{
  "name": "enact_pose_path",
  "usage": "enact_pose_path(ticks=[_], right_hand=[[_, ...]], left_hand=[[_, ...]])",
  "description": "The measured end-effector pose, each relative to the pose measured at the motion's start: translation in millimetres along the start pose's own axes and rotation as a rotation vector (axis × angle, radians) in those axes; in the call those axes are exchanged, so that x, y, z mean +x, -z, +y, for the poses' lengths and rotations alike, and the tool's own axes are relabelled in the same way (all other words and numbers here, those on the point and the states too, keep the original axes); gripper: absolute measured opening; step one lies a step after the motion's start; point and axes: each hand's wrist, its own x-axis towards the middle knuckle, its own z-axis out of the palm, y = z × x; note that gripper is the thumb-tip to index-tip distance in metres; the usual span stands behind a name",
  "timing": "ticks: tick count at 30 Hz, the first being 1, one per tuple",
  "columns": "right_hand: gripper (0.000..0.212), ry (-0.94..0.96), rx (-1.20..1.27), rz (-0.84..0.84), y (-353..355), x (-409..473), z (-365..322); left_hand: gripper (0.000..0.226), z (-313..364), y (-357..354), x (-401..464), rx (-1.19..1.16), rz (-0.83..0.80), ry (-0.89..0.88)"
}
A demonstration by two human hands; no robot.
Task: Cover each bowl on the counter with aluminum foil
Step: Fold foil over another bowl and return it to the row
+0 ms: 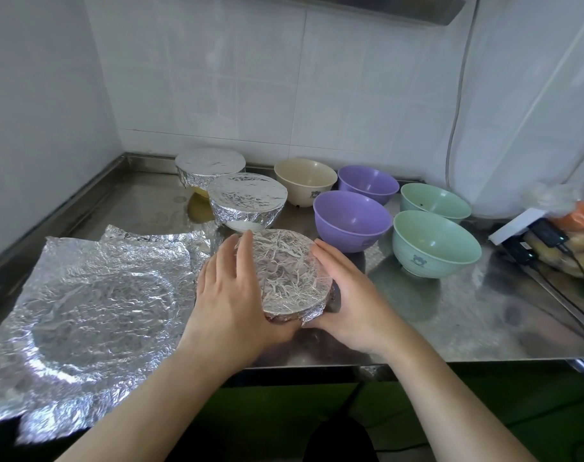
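Observation:
A foil-covered bowl point(285, 273) stands near the counter's front edge. My left hand point(232, 288) cups its left side and my right hand point(345, 295) cups its right side, both pressing the foil down around the rim. Behind it stand two more foil-covered bowls point(247, 195) point(209, 163). Uncovered bowls stand to the right: a beige bowl point(304, 180), two purple bowls point(350, 218) point(367, 181) and two green bowls point(433, 241) point(433, 200). Loose crumpled foil sheets point(90, 295) lie at the left.
The steel counter point(450, 315) ends in a front edge just below my wrists. White tiled walls close the back and left. At the far right lie a bag of vegetables point(573, 238), black cables point(550, 281) and a white box point(517, 225).

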Motion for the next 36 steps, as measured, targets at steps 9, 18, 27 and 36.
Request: enact_pose_path(ticks=[9,18,27,36], right_hand=[[0.131,-0.052,-0.013,-0.169,9.4,-3.7,-1.3],[0.115,-0.07,0.207,-0.048,15.5,2.9,10.5],[0.126,-0.042,0.045,0.048,1.5,0.7,3.6],[0.115,-0.079,0.091,0.046,1.7,-1.0,4.4]], left_hand=[[0.151,1.2,0.7,-0.6,0.01,0.01,0.015],[0.15,-10.9,5.6,8.7,-0.044,-0.052,-0.067],[0.149,-9.0,5.8,6.7,-0.031,-0.026,-0.073],[0.148,-10.7,3.8,6.1,-0.026,0.003,-0.096]])
